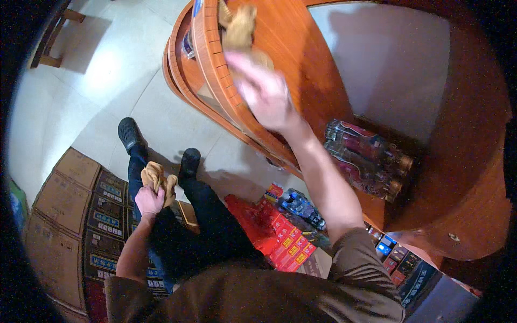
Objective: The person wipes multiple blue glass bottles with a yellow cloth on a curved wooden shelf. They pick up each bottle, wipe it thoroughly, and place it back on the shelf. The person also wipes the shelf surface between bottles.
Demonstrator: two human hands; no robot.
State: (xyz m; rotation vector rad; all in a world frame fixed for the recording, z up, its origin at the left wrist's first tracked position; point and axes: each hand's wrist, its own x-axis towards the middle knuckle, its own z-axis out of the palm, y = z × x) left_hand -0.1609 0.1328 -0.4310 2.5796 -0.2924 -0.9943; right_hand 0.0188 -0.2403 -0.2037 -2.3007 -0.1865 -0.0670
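My right hand, blurred, is at the curved edge of an orange-brown wooden shelf unit. A tan cloth is in its fingers and lies along the inner side of the slotted rim. Lower down on the left, my left hand grips another tan cloth above my legs, and its bunched folds stick out past the fingers. Clear plastic bottles with dark red labels lie on the wooden surface, to the right of my right forearm.
Stacked cardboard cartons and dark printed boxes stand to my left. Red packages and blue-labelled bottles are below the shelf. A wooden stool stands on the tiled floor. Small boxes sit at lower right.
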